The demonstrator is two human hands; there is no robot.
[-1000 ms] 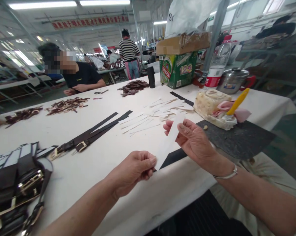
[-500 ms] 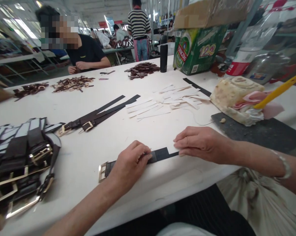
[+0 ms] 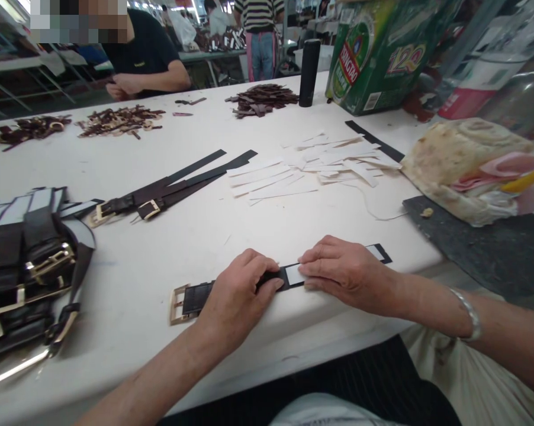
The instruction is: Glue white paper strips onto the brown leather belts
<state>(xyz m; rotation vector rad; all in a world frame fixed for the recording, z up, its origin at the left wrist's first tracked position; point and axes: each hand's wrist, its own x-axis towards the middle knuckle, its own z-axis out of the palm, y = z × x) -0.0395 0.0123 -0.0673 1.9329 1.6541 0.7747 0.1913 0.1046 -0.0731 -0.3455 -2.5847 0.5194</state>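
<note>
A dark belt piece (image 3: 198,297) with a gold-coloured buckle (image 3: 177,306) lies along the table's near edge. My left hand (image 3: 244,287) rests over it, with thumb and fingers pinched on the strap just right of the buckle end. A white strip (image 3: 294,274) lies lengthwise on the black strap, leaving a dark border around it. On the strip and strap is my right hand (image 3: 347,272), its fingers together on the far side and its thumb on the near side. Beyond that hand the strap's squared end (image 3: 386,254) shows; the part beneath the palm is hidden.
Loose white strips (image 3: 267,177) lie ahead, beside two buckled straps (image 3: 178,188). Many buckled belts are heaped (image 3: 36,254) at left. A filled flatbread (image 3: 466,168) rests by a dark board (image 3: 484,248) at right. A co-worker (image 3: 147,59) sits across the table.
My right hand has come closer to my left hand, and the strap's end now shows beyond it. The white strip now sits inside the dark border. The view has tilted downward.
</note>
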